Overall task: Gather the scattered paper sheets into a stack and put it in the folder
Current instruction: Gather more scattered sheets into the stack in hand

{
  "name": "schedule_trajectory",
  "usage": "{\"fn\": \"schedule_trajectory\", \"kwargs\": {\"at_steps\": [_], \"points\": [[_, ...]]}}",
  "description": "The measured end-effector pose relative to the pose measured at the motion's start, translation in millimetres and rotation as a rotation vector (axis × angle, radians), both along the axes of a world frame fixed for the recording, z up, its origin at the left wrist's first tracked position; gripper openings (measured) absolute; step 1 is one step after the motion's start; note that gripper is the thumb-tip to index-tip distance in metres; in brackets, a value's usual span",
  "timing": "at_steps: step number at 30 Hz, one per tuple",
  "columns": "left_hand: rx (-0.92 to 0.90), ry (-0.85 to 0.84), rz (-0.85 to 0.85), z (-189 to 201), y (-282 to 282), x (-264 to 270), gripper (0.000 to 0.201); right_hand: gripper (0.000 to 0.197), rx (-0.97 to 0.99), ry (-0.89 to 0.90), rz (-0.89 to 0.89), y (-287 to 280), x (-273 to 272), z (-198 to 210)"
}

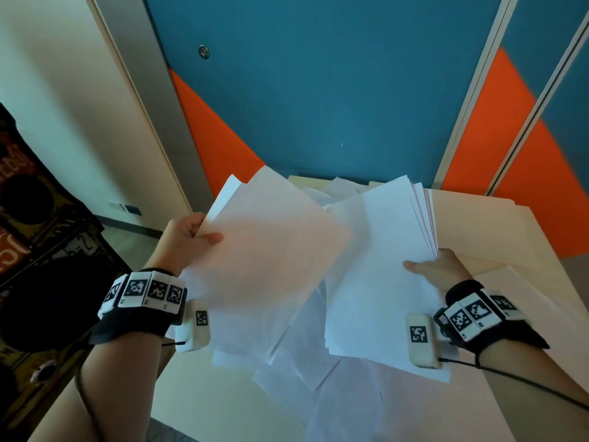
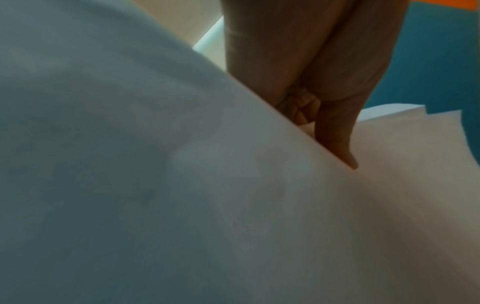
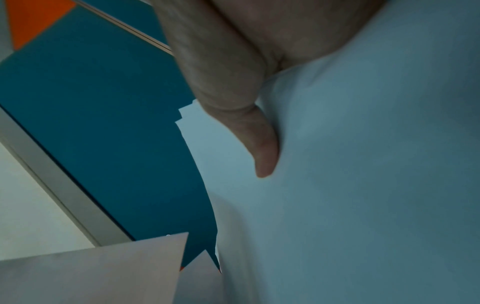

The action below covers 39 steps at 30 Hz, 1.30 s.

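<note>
So nearest the camera you've got loose sheets [image 1: 306, 362] lying crooked on the pale tabletop [image 1: 414, 406], below and between the two wrists, overlapping at odd angles, thin enough that you can see the edges of the ones underneath. Above those, the left hand [image 1: 186, 237] is pinching a small bundle of paper [image 1: 271, 250] at its left edge, thumb on top and fingers curled under; the left wrist view shows the thumb [image 2: 335, 135] lying flat along the sheet's edge. The right hand [image 1: 436, 266] is doing the same with a thicker batch [image 1: 379, 250], thumb pressed onto the top sheet near its lower right corner, and you can see the far edges fanned out, so that pile isn't squared up at all. My read is each hand grabbed its own side's share so the two can be merged into one stack, and the edge grips leave the sheets free to slide together. The paper's plain white, floppy, bowing a bit under its own weight, which probably makes it slippery once the batches meet. Past the fingertips a few more sheets [image 1: 338, 189] sit at the far end of the table, then the blue and orange wall panels [image 1: 318, 90]. Can't honestly pick out the folder anywhere in these views.
</note>
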<state>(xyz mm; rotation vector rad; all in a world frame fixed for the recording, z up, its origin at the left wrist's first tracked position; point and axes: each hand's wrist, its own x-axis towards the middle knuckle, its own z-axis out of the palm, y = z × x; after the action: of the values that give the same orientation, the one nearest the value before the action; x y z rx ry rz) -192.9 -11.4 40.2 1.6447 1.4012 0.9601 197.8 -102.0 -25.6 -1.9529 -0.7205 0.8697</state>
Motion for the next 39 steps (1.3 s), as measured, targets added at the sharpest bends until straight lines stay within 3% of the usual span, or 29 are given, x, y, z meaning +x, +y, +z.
{"fn": "schedule_trajectory", "kwargs": {"at_steps": [3,7,12,17,23,33,36,39], "points": [[-0.042,-0.005,-0.071,-12,-8,14,0.024,0.069,-0.013,-0.023,-0.004,2,0,0],[-0.134,0.02,-0.216,-46,-36,46,0.028,0.046,-0.055,-0.066,-0.003,0,7,4],[-0.186,-0.011,-0.256,-69,-42,62,0.017,0.05,-0.049,-0.114,-0.047,-3,18,18],[-0.23,-0.342,-0.203,-45,-28,73,0.022,0.037,-0.016,-0.148,-0.056,-12,31,34],[-0.257,-0.648,-0.309,-12,-4,104,0.023,0.047,-0.066,-0.137,-0.132,-32,47,41],[-0.33,-0.764,-0.339,23,27,165,0.022,0.068,-0.067,-0.137,-0.259,-62,83,61],[-0.342,-0.708,-0.4,40,25,186,0.021,0.073,-0.073,-0.133,-0.294,-71,91,63],[-0.342,-0.551,-0.334,50,30,197,0.028,0.081,-0.035,-0.124,-0.293,-82,103,58]]}}
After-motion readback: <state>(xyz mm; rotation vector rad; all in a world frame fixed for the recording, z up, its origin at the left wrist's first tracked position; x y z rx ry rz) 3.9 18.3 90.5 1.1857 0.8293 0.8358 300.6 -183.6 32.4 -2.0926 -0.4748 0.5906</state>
